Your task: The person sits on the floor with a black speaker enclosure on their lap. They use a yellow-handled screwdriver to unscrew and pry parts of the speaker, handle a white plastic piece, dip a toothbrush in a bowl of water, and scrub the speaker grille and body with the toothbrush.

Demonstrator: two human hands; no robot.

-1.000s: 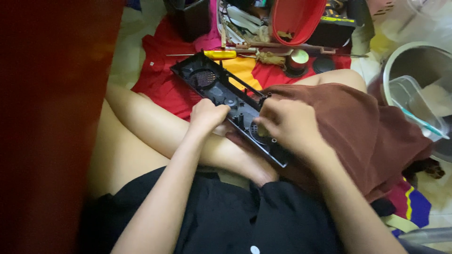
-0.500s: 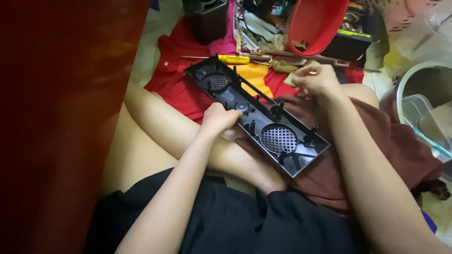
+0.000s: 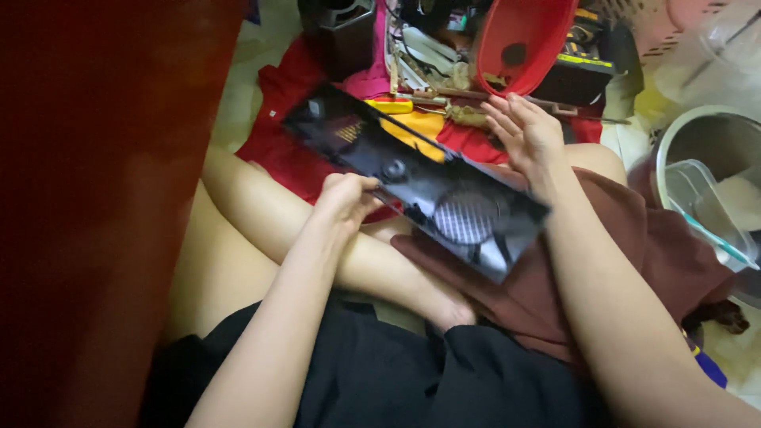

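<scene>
Head view: panel tilted over the lap

Head view showed the long black plastic panel with a round mesh grille [image 3: 428, 186] raised and tilted above the lap, its far end over a red cloth [image 3: 277, 147]. Left hand [image 3: 346, 198] pinched its near edge, fingers closed on it. Right hand [image 3: 527, 135] was open, fingers spread, just beside the far edge, seemingly not gripping. To my eye, a second firm grip would steady the tilt. A red plastic bowl [image 3: 523, 40] stood beyond.
</scene>
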